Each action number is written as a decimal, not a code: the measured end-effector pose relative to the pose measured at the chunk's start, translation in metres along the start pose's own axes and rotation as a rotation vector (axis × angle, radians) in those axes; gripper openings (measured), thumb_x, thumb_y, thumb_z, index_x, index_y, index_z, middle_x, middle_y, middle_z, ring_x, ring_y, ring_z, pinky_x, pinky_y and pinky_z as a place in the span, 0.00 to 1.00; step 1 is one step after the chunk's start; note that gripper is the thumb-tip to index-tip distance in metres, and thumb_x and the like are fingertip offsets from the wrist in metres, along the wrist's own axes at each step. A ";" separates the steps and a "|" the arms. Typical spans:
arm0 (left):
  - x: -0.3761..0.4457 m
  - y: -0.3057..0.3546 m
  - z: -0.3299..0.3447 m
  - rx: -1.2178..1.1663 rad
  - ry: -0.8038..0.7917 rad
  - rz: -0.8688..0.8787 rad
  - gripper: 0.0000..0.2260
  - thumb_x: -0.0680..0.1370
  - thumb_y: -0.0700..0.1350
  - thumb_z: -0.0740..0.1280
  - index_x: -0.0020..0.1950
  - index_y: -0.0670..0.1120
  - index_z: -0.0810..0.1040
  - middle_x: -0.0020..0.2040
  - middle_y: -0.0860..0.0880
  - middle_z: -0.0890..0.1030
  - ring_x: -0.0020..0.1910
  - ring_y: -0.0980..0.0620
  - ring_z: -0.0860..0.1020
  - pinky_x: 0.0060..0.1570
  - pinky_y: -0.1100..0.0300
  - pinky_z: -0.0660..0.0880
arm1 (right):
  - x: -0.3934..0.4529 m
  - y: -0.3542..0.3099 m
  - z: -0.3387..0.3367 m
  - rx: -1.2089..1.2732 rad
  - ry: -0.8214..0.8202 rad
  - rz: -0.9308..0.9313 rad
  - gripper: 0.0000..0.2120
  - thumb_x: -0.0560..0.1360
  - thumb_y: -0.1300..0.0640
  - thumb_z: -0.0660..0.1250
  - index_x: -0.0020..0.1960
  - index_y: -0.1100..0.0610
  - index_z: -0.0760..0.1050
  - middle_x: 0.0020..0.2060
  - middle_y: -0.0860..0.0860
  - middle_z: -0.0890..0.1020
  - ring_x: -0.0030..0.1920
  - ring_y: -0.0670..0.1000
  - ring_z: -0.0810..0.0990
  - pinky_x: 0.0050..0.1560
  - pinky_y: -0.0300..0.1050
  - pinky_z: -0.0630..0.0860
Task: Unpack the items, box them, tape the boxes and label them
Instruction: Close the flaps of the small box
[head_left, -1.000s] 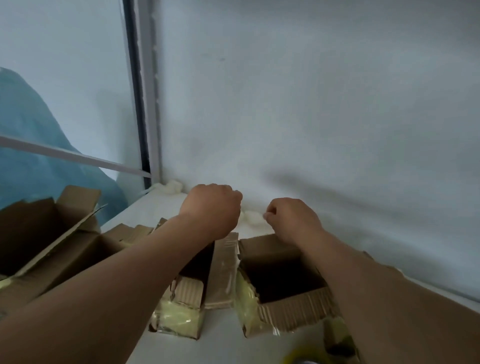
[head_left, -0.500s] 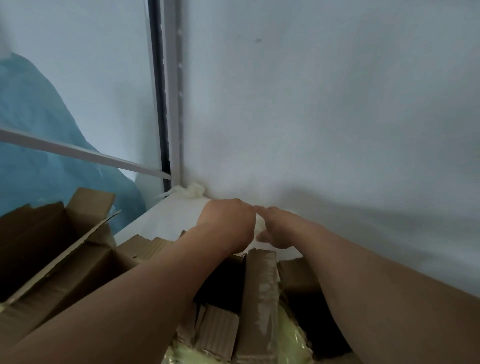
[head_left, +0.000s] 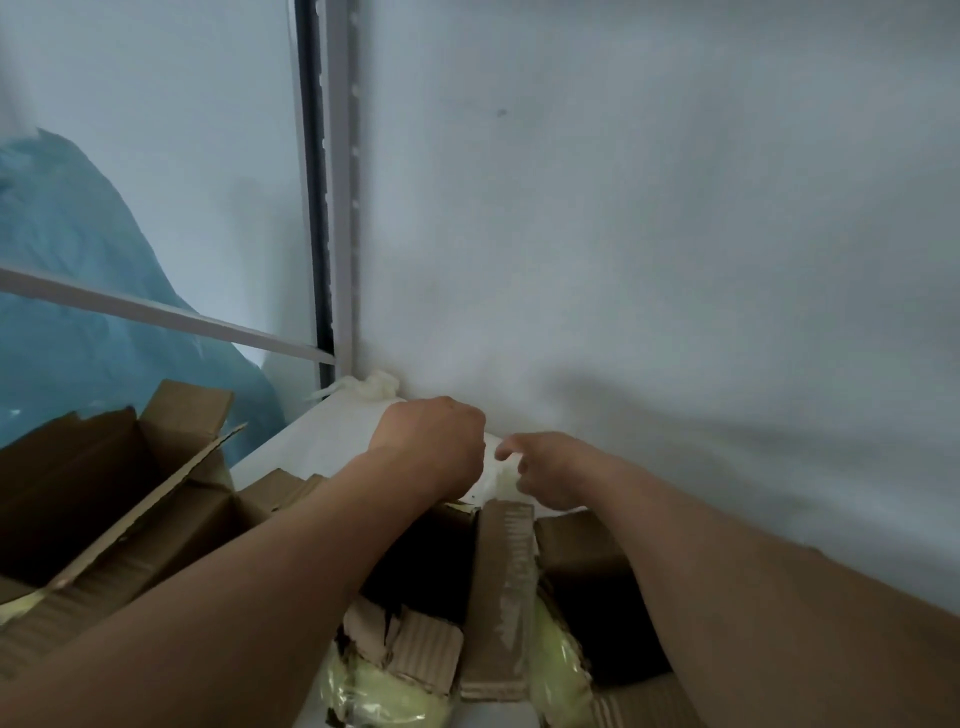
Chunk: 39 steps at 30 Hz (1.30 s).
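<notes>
Both your hands on a pale wad at the back of the table, by the wall.

Your left hand (head_left: 434, 441) is fisted knuckles-up, fingers curled under; it touches the whitish wad (head_left: 496, 473), but can't tell if it actually holds it. Your right hand (head_left: 545, 470) pinches the wad's other side with curled fingertips. Just below them: two small open cardboard boxes (head_left: 506, 597) side by side, yellowish tape on their fronts, flaps up. Bigger open carton (head_left: 104, 514) sits left. Second pale wad (head_left: 376, 387) in the table (head_left: 317, 436) corner by the metal upright (head_left: 340, 208).
</notes>
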<state>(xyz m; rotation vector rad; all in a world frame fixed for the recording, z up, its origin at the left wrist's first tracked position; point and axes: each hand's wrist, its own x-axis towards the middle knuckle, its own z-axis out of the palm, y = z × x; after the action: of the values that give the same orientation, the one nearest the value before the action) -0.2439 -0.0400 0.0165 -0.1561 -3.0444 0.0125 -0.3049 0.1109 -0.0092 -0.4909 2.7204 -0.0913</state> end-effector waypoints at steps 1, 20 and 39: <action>-0.003 0.002 -0.004 -0.003 -0.011 0.005 0.06 0.82 0.49 0.56 0.49 0.52 0.71 0.56 0.49 0.78 0.54 0.48 0.78 0.42 0.56 0.68 | -0.004 0.001 0.002 -0.071 -0.052 -0.021 0.27 0.79 0.64 0.61 0.74 0.46 0.64 0.71 0.52 0.71 0.67 0.55 0.72 0.65 0.47 0.72; 0.003 0.019 -0.011 -0.058 -0.008 -0.001 0.12 0.82 0.53 0.56 0.57 0.51 0.76 0.55 0.50 0.79 0.53 0.48 0.78 0.42 0.56 0.69 | -0.001 0.014 0.020 0.080 0.154 -0.030 0.08 0.76 0.55 0.66 0.52 0.53 0.67 0.51 0.53 0.75 0.49 0.55 0.74 0.46 0.46 0.70; -0.100 0.185 -0.089 -0.301 0.074 0.186 0.12 0.83 0.51 0.55 0.55 0.51 0.77 0.50 0.52 0.80 0.48 0.52 0.77 0.43 0.56 0.73 | -0.298 0.122 -0.025 0.500 0.603 0.159 0.14 0.77 0.51 0.67 0.34 0.52 0.71 0.28 0.46 0.71 0.31 0.43 0.70 0.31 0.36 0.62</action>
<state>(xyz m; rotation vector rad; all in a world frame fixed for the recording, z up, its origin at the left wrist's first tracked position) -0.1173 0.1335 0.0937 -0.4493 -2.9270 -0.4290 -0.0951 0.3294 0.1019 -0.1016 3.1203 -0.9907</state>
